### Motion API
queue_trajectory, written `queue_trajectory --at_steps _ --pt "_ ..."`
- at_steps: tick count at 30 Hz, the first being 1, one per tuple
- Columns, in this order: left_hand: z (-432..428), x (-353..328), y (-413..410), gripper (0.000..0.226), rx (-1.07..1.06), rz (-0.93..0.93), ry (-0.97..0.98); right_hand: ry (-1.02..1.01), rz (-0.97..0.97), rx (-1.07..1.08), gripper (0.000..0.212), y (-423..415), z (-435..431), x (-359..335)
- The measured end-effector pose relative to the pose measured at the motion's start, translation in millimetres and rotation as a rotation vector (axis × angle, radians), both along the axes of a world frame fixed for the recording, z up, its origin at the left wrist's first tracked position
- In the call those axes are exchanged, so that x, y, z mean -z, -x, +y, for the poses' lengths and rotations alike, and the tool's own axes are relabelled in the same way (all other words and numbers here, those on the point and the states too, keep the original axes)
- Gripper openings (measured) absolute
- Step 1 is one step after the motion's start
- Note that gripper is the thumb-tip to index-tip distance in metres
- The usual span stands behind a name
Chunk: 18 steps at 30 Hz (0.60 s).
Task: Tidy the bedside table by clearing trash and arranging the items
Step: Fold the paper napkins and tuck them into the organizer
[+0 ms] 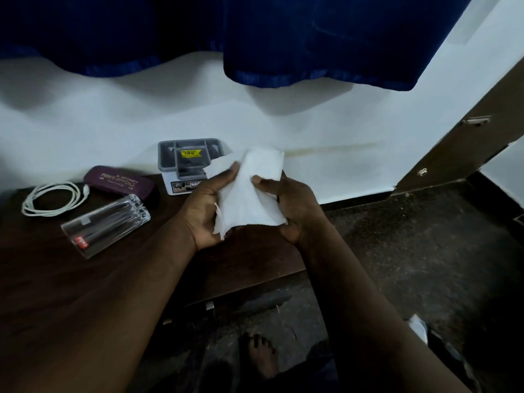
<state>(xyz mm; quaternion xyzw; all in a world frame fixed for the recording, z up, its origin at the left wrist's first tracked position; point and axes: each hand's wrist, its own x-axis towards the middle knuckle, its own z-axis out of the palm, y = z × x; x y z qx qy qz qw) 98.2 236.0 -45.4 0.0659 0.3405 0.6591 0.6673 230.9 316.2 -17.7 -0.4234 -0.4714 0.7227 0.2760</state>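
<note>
Both hands, left hand [208, 207] and right hand [286, 208], grip a white tissue [249, 191] above the desk [127, 265] edge; crumpling it tight before binning would likely keep scraps from dropping.

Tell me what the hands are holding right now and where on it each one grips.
Both hold a white tissue above the table's edge. The left hand grips its left side, the thumb on top; the right hand grips its right edge.

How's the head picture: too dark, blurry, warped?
Head view: dim, table and floor nearly black; tissue, held by left hand and right hand, brightest and washed out; curtain throws soft shadows on wall; wide-angle bends the edges.
</note>
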Motion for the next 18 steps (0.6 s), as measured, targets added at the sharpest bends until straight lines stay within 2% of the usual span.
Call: queue_trajectory --at_steps 2,4,7,11,15,18 --pt "-8.6 -4.0 0.7 0.054 -0.073 0.063 0.032 -0.026 -0.007 -0.012 0.007 -1.4 -4.7 0.1" --pt "-17.9 -8.0 5.1 0.053 -0.126 0.145 0.074 -0.037 0.03 -0.029 0.015 -1.8 -10.9 -1.7" --pt "-33.9 -14.7 15.2 0.051 -0.175 0.29 0.151 -0.031 0.048 0.003 0.009 0.1 -26.9 -3.6" --pt "-62.4 -18.5 28.3 0.03 -0.251 0.501 0.209 -0.027 0.01 0.037 0.023 5.8 -48.2 -1.1" --pt "-92.4 -17.9 45.0 0.029 -0.325 0.597 0.2 -0.153 -0.058 0.002 0.01 20.4 -59.2 6.8" --pt "-103.3 -12.6 56.6 0.032 -0.362 0.627 0.207 -0.186 -0.052 -0.068 0.021 28.2 -59.3 11.0"
